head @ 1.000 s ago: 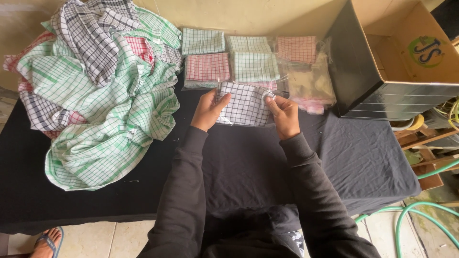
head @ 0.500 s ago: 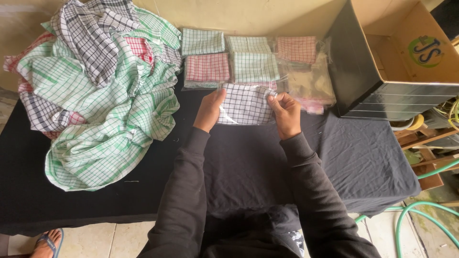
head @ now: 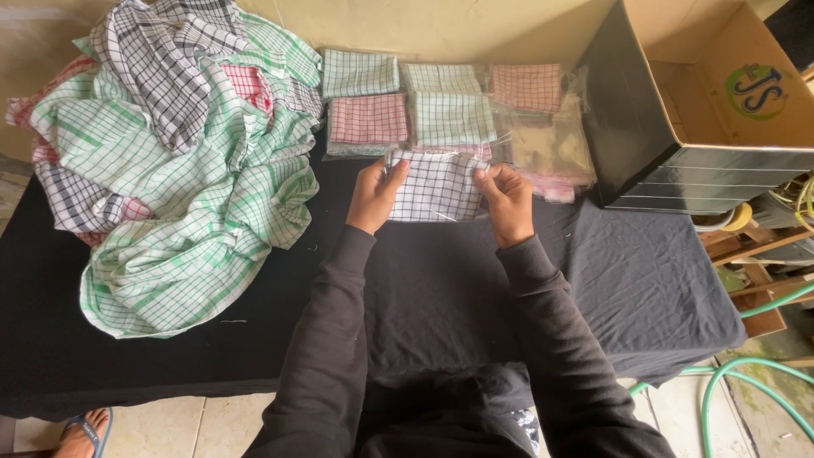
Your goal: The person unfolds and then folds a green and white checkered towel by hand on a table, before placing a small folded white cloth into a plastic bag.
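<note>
Over a table draped in black cloth point(head: 593, 280), the left hand point(head: 376, 193) and the right hand point(head: 507, 199) each pinched an upper corner of a folded black-and-white checked cloth in a clear plastic sleeve point(head: 437, 188), holding it just above the tabletop. Behind it lay packed checked cloths point(head: 449, 106); a heap of loose checked cloths point(head: 178, 161) lay left, an open cardboard box point(head: 704, 102) right.

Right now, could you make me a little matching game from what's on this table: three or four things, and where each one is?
Things:
1. black-checked folded cloth
2. heap of loose cloths
3. open cardboard box
4. green hose

Places:
a. on the floor, lower right
b. between both hands
c. left part of the table
d. right edge of the table

Pairs: 1-b, 2-c, 3-d, 4-a
</note>
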